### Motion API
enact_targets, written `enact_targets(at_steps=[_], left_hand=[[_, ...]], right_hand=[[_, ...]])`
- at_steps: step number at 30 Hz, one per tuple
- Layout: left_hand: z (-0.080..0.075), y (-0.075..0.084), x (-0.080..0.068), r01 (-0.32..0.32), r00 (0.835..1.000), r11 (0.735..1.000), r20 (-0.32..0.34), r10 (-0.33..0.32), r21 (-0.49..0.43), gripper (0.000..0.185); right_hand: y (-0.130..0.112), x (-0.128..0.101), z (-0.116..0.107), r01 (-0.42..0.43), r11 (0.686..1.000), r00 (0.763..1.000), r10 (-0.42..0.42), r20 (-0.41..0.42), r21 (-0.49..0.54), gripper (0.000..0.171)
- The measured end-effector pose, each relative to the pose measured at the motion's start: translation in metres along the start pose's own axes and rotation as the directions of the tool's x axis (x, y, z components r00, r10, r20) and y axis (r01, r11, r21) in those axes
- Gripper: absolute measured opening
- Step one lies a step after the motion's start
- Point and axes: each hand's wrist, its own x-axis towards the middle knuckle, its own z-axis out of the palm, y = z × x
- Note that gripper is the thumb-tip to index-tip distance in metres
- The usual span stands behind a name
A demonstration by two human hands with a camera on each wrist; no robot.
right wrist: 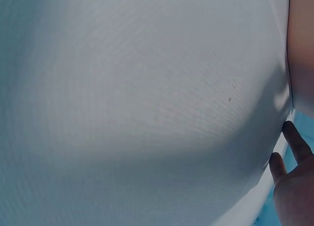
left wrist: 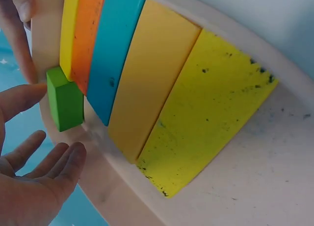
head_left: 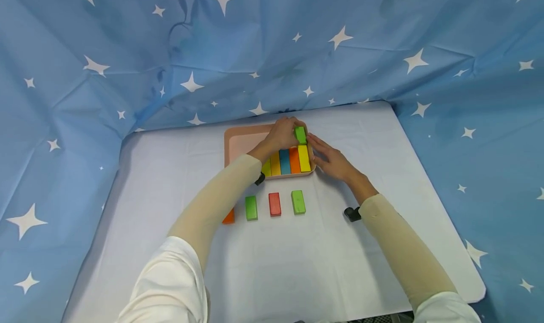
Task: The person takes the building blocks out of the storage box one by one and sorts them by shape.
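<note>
At the far right corner of a pink tray (head_left: 242, 146), my left hand (head_left: 282, 134) is around a green block (head_left: 300, 135). In the left wrist view the thumb tip is right at the block's side, while the other fingers stretch out loosely beside its end. My right hand (head_left: 335, 164) has its fingers extended along the tray's right rim, its fingertips near the same block. Inside the tray, a yellow block (head_left: 303, 158), an orange block (head_left: 294, 160), a blue block (head_left: 284, 162), a tan-yellow block (left wrist: 152, 79) and a speckled yellow-green block (left wrist: 206, 108) lie side by side.
On the white table (head_left: 323, 266), in front of the tray, lie a green block (head_left: 251, 208), a red block (head_left: 275, 204), another green block (head_left: 298, 202) and a partly hidden orange block (head_left: 228, 217). A blue star-patterned cloth (head_left: 272, 54) hangs behind.
</note>
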Motion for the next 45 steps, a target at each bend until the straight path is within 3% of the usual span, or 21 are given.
enact_targets(at_steps=[14,22,28,36,45], left_hand=[[0.013,-0.006,0.012,0.04,0.997,0.999,0.072,-0.038,-0.024,0.046],[0.01,-0.007,0.012,0.056,0.997,0.997,0.047,-0.053,-0.06,0.043],[0.004,-0.006,0.009,0.115,0.993,0.988,0.004,-0.116,-0.1,0.058],[-0.01,-0.003,-0.003,0.069,0.997,0.988,-0.027,-0.073,-0.141,0.075],[-0.023,0.012,-0.031,-0.037,0.998,0.985,-0.063,0.027,-0.171,0.067]], right_hand=[[0.0,-0.004,0.0,0.013,0.999,1.0,-0.013,-0.013,0.032,0.065],[0.0,0.0,0.001,0.008,1.0,1.0,-0.008,-0.006,0.022,0.065],[-0.001,-0.001,0.001,0.002,1.0,1.0,-0.002,-0.003,0.01,0.065],[-0.001,-0.002,-0.001,-0.005,1.0,1.0,0.005,0.003,-0.005,0.065],[0.001,0.0,0.0,-0.03,0.999,1.0,0.03,0.008,-0.016,0.065]])
